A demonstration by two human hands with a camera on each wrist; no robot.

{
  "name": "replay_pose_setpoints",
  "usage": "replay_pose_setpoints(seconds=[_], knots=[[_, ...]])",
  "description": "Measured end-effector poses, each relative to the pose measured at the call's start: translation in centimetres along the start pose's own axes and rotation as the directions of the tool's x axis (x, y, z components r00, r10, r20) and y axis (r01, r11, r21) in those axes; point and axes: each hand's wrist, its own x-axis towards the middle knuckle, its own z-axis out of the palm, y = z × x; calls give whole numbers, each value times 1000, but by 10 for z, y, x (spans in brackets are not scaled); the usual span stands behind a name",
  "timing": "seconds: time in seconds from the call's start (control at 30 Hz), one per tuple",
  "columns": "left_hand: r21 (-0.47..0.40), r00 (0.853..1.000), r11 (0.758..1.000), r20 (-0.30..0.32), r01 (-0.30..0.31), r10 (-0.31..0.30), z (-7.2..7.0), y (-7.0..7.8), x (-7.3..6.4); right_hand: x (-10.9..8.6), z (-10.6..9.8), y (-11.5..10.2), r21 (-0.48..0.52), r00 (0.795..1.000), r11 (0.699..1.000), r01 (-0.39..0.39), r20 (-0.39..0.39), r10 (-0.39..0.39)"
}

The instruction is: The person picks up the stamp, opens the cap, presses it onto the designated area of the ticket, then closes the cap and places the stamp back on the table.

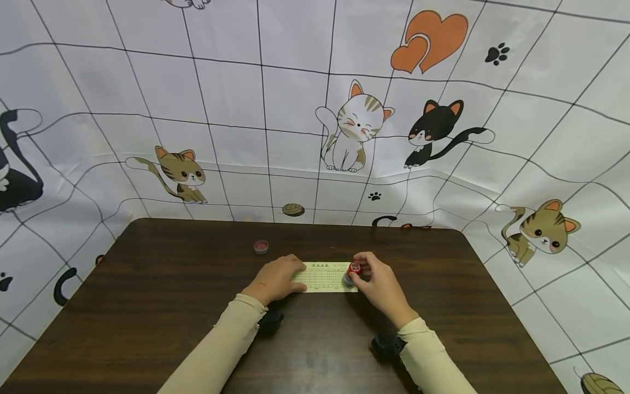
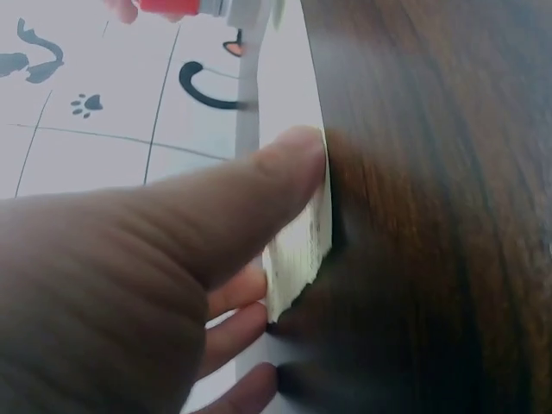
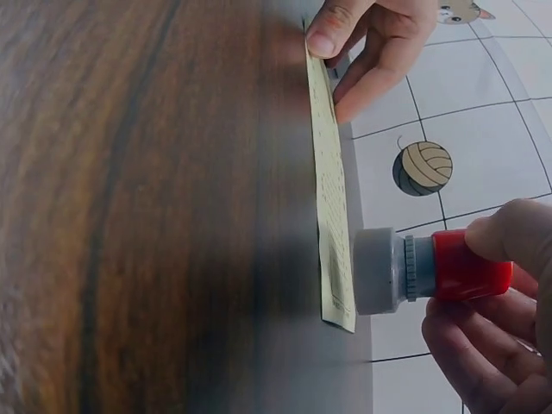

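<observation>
One left hand (image 1: pixel 277 279), lower centre, pinches pale-yellow rectangular printed paper (image 1: pixel 324 278); right hand (image 1: pixel 383 284) grips red-and-grey cylindrical plastic stamp (image 1: pixel 354 267); advise level, even pressure

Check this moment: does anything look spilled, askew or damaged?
Nothing looks spilled or tipped. One small oddity: in the left wrist view, the pale-yellow rectangular printed paper has an uneven, ragged-looking short end by the left hand, perhaps torn or worn.

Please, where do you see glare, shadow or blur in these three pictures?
Head: soft glare on the near table, shadow below the right hand; left wrist: paper washed out to near white; right wrist: wood grain at left blurred, stamp clearer.
</observation>
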Motion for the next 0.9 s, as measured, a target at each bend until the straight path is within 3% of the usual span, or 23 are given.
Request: replay_pose_setpoints(seconds=[0.27,0.67,0.9], knots=[[-15,1000,1000,-1,-27,27,2,-7,3,-2,-2,-2,13,999,999,-42,0,42],[-31,1000,999,6,-23,23,2,-12,5,0,0,-8,-67,999,997,-24,29,26],[-44,999,999,34,-6,8,1,-11,3,-1,3,-9,-52,994,995,-85,65,89]])
